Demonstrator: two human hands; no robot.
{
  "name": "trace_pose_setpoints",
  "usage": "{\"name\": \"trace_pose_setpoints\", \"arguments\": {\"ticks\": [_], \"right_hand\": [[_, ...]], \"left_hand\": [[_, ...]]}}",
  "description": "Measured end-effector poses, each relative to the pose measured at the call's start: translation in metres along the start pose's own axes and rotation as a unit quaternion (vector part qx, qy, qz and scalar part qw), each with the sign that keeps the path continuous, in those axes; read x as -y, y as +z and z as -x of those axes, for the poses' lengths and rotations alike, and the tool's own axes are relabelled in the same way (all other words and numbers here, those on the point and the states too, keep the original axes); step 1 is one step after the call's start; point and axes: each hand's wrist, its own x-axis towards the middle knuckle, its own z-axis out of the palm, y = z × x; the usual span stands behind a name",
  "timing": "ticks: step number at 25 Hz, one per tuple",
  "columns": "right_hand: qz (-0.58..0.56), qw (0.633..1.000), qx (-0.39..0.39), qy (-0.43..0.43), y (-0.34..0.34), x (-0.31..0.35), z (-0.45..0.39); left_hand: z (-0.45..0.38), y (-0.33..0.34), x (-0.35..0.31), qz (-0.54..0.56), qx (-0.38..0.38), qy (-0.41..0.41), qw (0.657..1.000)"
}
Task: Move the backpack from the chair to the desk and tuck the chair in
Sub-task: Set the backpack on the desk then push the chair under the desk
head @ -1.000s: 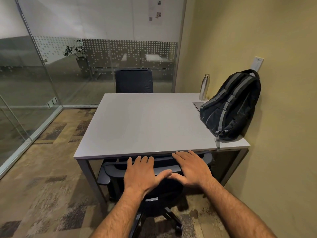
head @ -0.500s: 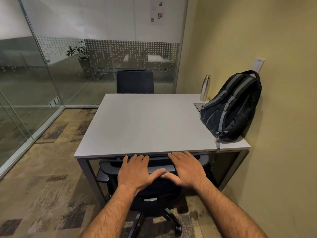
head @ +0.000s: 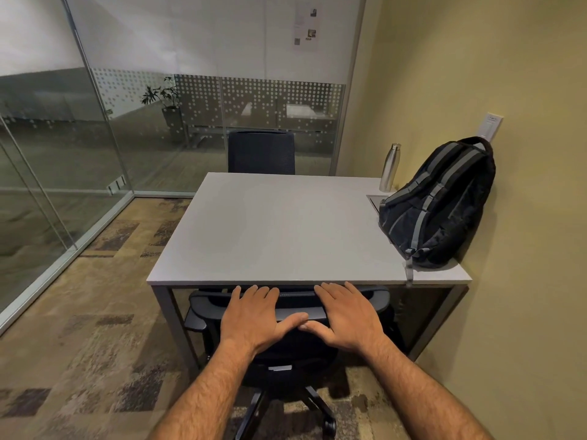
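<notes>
**Chair nearly home under the surface**

Over the last second the chair has slid further under the surface. Left hand and right hand press its backrest, fingers straight and spread. Backpack sits against the wall, so tucking is almost done; the backrest nears the front edge, little room left
</notes>
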Motion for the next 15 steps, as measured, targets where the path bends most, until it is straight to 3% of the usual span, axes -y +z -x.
{"name": "trace_pose_setpoints", "arguments": {"ticks": [12, 15], "right_hand": [[-0.003, 0.999, -0.04, 0.016, 0.014, 0.002, 0.001], [0.021, 0.998, -0.065, 0.013, 0.017, 0.004, -0.001]], "left_hand": [[-0.003, -0.004, 0.016, -0.026, 0.024, 0.069, 0.997], [-0.006, -0.002, 0.02, -0.026, 0.001, 0.08, 0.996]]}}
